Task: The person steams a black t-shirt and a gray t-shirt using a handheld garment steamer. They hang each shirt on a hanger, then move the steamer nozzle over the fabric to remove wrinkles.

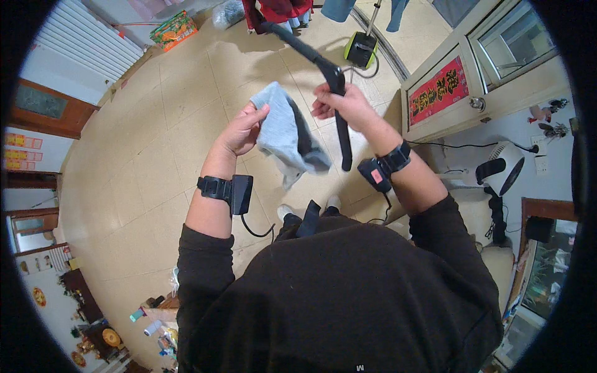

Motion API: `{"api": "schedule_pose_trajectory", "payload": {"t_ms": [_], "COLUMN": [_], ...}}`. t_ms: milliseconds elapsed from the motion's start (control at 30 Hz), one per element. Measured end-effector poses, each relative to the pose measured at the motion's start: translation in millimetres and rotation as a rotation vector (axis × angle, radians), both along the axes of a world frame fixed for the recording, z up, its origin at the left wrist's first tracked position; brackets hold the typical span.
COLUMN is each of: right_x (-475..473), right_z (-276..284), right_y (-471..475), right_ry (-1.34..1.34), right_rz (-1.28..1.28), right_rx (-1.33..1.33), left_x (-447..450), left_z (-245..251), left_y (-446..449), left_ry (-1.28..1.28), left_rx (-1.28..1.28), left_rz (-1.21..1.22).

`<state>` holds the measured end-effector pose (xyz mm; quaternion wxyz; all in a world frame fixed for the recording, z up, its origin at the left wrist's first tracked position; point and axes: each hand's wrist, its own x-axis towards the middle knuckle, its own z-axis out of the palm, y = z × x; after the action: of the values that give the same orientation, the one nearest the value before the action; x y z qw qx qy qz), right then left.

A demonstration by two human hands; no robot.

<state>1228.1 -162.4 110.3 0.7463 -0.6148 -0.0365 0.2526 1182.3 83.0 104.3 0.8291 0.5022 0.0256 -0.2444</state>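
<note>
My left hand point(245, 128) pinches the edge of a light grey cloth garment point(282, 123) between thumb and fingers. The cloth hangs in loose folds, with a darker grey part on its right side and a blurred lower end. My right hand point(347, 105) is closed around a long black bent bar, apparently a clothes hanger point(333, 79). One arm of it reaches up and left towards red clothes; the other points down past my wrist. Garment and bar are apart. Each forearm wears a black strapped device, the left one point(241, 195) and the right one point(373, 175).
Red clothes point(284, 9) hang at the top. A black and green wheeled appliance point(361, 49) with a pole stands on the tiled floor point(154, 154). A white door point(438, 93) is at right, near a white fan point(503, 168). A printed carton point(174, 30) lies by the radiator point(88, 37).
</note>
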Motion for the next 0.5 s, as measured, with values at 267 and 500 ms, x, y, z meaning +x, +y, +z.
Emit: {"api": "schedule_pose_trajectory", "payload": {"t_ms": [267, 500], "right_x": [-31, -29], "right_z": [-51, -93], "right_y": [46, 88], "right_ry": [0.179, 0.353], "right_rz": [0.120, 0.325], "right_rx": [0.302, 0.235], "left_x": [-27, -46], "left_z": [14, 17], "left_y": [-10, -6], "left_ry": [-0.038, -0.027], "left_rx": [-0.194, -0.382], "left_rz": [0.087, 0.182]}}
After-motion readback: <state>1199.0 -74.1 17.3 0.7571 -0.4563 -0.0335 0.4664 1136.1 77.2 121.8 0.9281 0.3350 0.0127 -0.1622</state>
